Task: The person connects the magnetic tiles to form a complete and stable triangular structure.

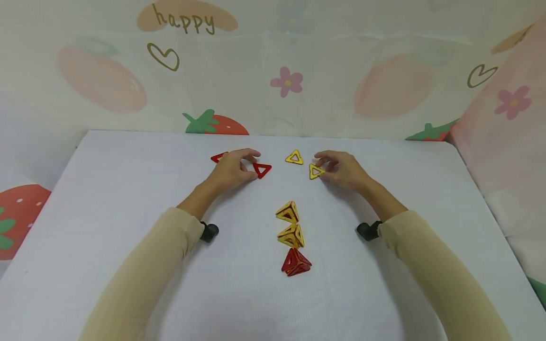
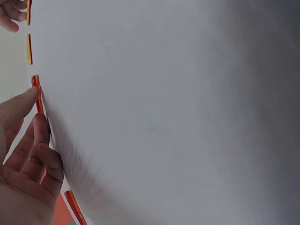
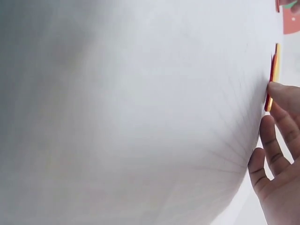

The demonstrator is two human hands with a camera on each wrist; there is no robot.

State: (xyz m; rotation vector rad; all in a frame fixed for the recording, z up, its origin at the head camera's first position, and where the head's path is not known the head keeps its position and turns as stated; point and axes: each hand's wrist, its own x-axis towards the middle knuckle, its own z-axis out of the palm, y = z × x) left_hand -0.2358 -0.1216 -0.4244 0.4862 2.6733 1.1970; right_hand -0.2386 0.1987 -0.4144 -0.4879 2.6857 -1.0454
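My left hand [image 1: 232,169] reaches to the far part of the table and pinches a red open-centred triangle tile [image 1: 268,167] by its edge. In the left wrist view, the thumb [image 2: 23,105] lies against that tile's red and orange rim. Opposite it, my right hand [image 1: 343,169] pinches a yellow triangle tile [image 1: 313,175] at its right side. In the right wrist view, the thumb [image 3: 283,96] presses on the rim. Another yellow triangle [image 1: 294,160] lies flat between the hands. A second red triangle [image 1: 216,157] is partly hidden behind the left hand.
Nearer on the white table [image 1: 239,293], a line of small pyramids runs toward the front: a yellow one [image 1: 289,212], another yellow one [image 1: 292,236] and a red one [image 1: 295,263]. A printed cloth [image 1: 324,52] hangs behind the table's far edge.
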